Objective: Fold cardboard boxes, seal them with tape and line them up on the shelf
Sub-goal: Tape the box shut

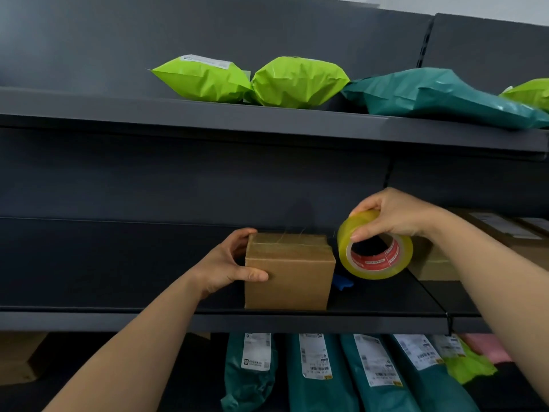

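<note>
Judged as setting a sealed box in its place, taping apparently done on this one. Noted the cardboard box (289,272) standing on the middle shelf (118,319), near the front lip, gripped at its left side by the left hand (228,263), with thumb on the front face and fingers curled over the top left edge. Noted the right hand (398,215) curled round a tape roll (371,263), held in the air just right of the box and apart from it.

To do it well:
- Slide rather than lift, pushing steadily from the left wall.
- Square the front face to the shelf lip.
- Mind the small blue object (343,282) lying by the box's right rear corner. Could not identify it, but likely to snag or tilt the box if pushed over it.
- Aim the row toward the other cartons (523,245) in the neighbouring bay at the right, closing gaps without crushing corners.
- Set the roll aside before pressing down any loose tape end.

Appearance of the box:
- Small, plain brown, roughly cubic, upright, flaps closed.
- Clear glossy tape across the top, slightly wrinkled, with thin stray threads standing up near the rear edge.
- Front face unprinted, corners sharp, no dents seen
</note>
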